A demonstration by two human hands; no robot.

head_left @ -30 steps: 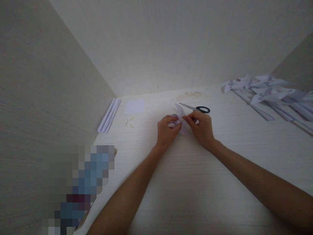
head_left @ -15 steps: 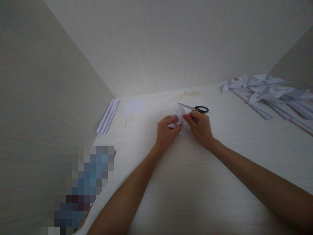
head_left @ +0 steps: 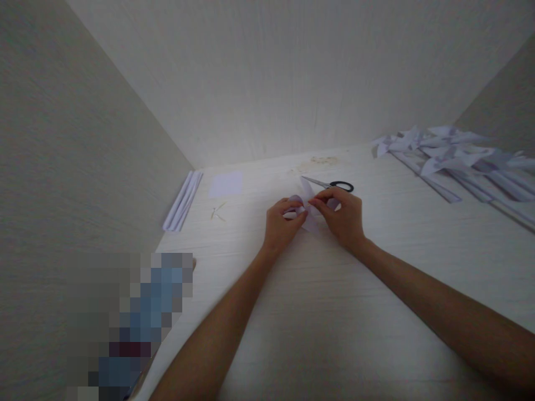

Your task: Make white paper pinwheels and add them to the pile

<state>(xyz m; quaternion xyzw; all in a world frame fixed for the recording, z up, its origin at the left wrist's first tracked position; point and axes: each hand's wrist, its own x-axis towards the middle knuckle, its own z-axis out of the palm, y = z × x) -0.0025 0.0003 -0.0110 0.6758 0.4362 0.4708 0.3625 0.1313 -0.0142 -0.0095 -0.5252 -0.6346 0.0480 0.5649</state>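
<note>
A white paper pinwheel (head_left: 310, 223) with curled blades is between my hands, just above or on the white table. My left hand (head_left: 284, 223) pinches its left side near the centre, thumb and fingers closed on the folded paper. From the right, my right hand (head_left: 340, 217) has thumb and index finger pinched at the paper close to the middle. What exactly lies between those fingertips is too small to make out. Scissors (head_left: 341, 186) with black handles lie right behind my right hand, blades pointing left.
Finished paper pinwheels (head_left: 451, 153) on rolled sticks are heaped at the back right. On the left are rolled paper sticks (head_left: 183, 201), a square paper sheet (head_left: 225, 184) and a few toothpick-like sticks (head_left: 218, 212). Small yellowish bits (head_left: 321, 161) lie near the back wall. A blurred-out patch (head_left: 146, 312) covers the lower left.
The right fingertips have shifted slightly left and down at the pinwheel, and a curled piece of paper now shows by the right hand. The whole view has drifted a little.
</note>
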